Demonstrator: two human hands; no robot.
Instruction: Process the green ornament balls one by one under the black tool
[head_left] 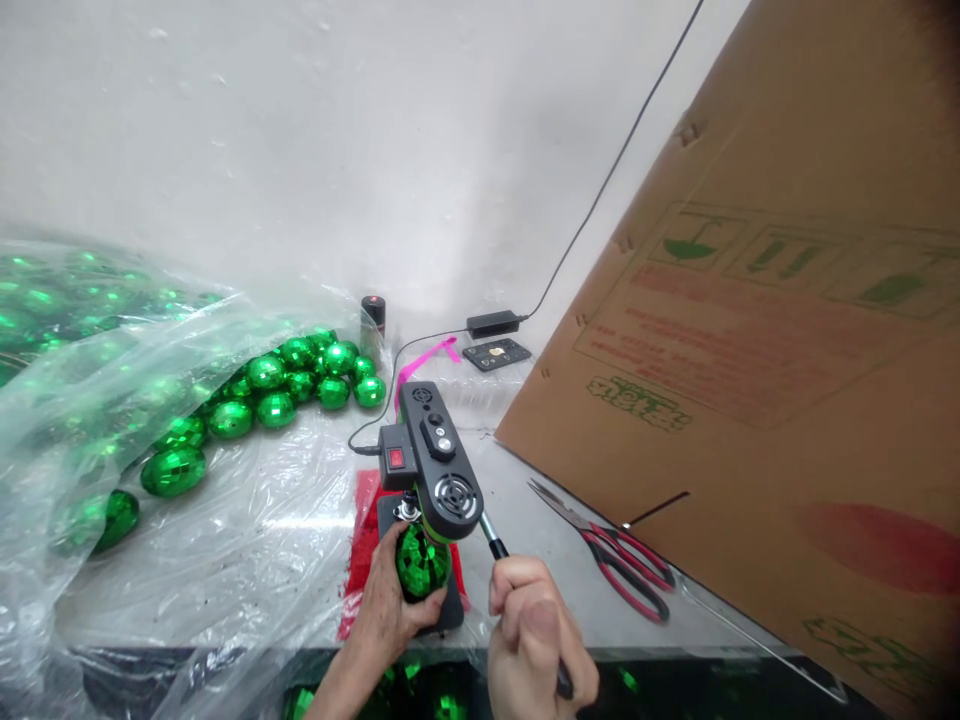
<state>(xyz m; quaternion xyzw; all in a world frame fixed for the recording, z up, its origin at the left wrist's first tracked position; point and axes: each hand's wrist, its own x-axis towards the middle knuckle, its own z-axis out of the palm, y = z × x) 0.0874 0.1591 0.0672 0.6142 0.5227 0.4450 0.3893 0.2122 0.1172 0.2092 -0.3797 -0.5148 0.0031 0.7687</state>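
A shiny green faceted ball point(422, 565) is in my left hand point(394, 590), the thumb and fingers curled round it. It sits against the underside of a black benchtop machine point(442, 460), whose head has round vents and hides the ball's upper side. A red rocker switch point(396, 458) is on the machine's side box. My right hand point(536, 640) is closed round the black grip of a metal lever point(492, 535) that runs from the machine. Beneath the machine's dark base lies a red cloth point(364, 535).
Many green balls point(276, 409) lie at left, partly under clear plastic sheeting point(247, 530). Scissors point(611, 550) rest at right beside a large cardboard box point(750, 330). Behind the machine are a black can point(373, 322), a power adapter point(493, 323), a dark phone-like slab point(496, 354) and pink ribbon point(424, 362).
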